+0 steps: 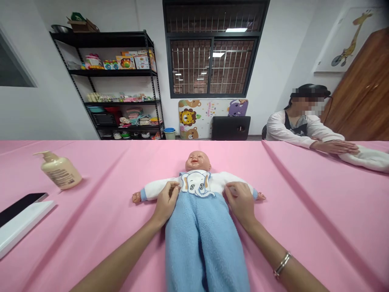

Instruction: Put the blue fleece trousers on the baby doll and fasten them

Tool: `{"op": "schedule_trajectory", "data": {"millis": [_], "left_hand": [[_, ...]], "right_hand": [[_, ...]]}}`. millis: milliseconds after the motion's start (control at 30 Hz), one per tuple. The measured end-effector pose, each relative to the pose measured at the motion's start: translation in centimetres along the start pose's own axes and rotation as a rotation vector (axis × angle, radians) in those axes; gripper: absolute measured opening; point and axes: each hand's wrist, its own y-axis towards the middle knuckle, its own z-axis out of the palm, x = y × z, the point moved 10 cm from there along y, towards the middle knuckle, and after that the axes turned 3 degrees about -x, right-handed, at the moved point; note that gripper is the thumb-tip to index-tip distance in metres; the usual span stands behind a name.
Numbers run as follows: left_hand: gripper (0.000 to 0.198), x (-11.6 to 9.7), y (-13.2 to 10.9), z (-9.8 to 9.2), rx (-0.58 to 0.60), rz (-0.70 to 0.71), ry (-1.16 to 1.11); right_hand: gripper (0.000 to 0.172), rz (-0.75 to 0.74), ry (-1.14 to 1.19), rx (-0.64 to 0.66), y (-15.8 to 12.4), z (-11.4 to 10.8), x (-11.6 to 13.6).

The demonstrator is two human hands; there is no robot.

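A baby doll (197, 161) lies on its back in the middle, head away from me and arms spread out. It wears a fleece romper (202, 231) with light blue legs, white sleeves and an elephant face on the chest. My left hand (166, 200) is closed, with thumb and fingers pinching the cloth beside the chest at the left underarm. At the other side of the chest, my right hand (241, 202) pinches the cloth near the right underarm. The fabric between the fingertips is mostly hidden.
A pink-covered table (100, 211) bears a pump bottle (62, 172), a dark phone (22, 205) and a white box (26, 227) at left. A seated person (299, 121) at right rests their hands on white cloth (366, 158). Behind stands a black shelf (112, 72).
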Motion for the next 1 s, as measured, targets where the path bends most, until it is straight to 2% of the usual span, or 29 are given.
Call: {"op": "schedule_trajectory", "data": {"millis": [67,200,267,333,400,467,533,600,667,733,767,833,933,967,1000], "left_hand": [[0.020,-0.1,-0.3,0.1,0.013,0.050,0.065],[0.025,-0.8,0.6,-0.4,0.009,0.260,0.505],[0.030,-0.2,1.1,-0.2,0.086,0.294,0.680],[0.033,0.7,1.3,0.2,0.179,0.287,0.764],[0.034,1.2,1.2,0.3,0.224,0.278,0.823],[0.034,1.4,1.2,0.3,0.212,0.272,0.870],[0.033,1.5,1.2,0.2,0.197,0.263,0.889],[0.031,1.4,1.2,0.0,0.171,0.256,0.844],[0.028,0.9,1.1,-0.6,0.125,0.259,0.713],[0.026,0.0,0.9,-1.3,0.074,0.253,0.527],[0.025,-0.3,0.7,-1.5,0.074,0.235,0.428],[0.028,-0.5,0.3,-0.7,0.157,0.165,0.251],[0.036,-0.3,-0.3,1.3,0.321,0.033,0.076],[0.039,0.0,-0.4,1.8,0.358,-0.006,0.040],[0.041,0.3,-0.5,2.2,0.391,-0.045,0.011]], "right_hand": [[0.016,-0.143,-0.081,-0.013,1.4,0.4,1.5],[0.029,-0.235,-0.101,0.221,3.9,4.5,3.0],[0.031,-0.272,-0.136,0.337,4.6,6.3,3.9],[0.029,-0.322,-0.237,0.418,4.8,7.3,4.7],[0.026,-0.347,-0.395,0.416,5.2,7.2,4.7],[0.022,-0.327,-0.537,0.337,5.7,6.2,4.1],[0.021,-0.280,-0.576,0.267,5.8,5.0,3.3],[0.020,-0.241,-0.465,0.263,5.4,4.3,2.8],[0.017,-0.174,-0.256,0.241,4.6,3.2,2.5],[0.011,-0.039,-0.074,0.209,3.7,1.8,1.5],[0.014,0.039,-0.012,0.230,3.0,1.5,0.8],[0.031,0.159,0.087,0.402,1.2,2.0,-0.3],[0.047,0.265,0.277,0.795,-2.5,4.0,-0.8],[0.049,0.313,0.342,0.854,-3.1,4.1,-0.9],[0.050,0.371,0.406,0.861,-3.2,4.0,-1.1]]}}
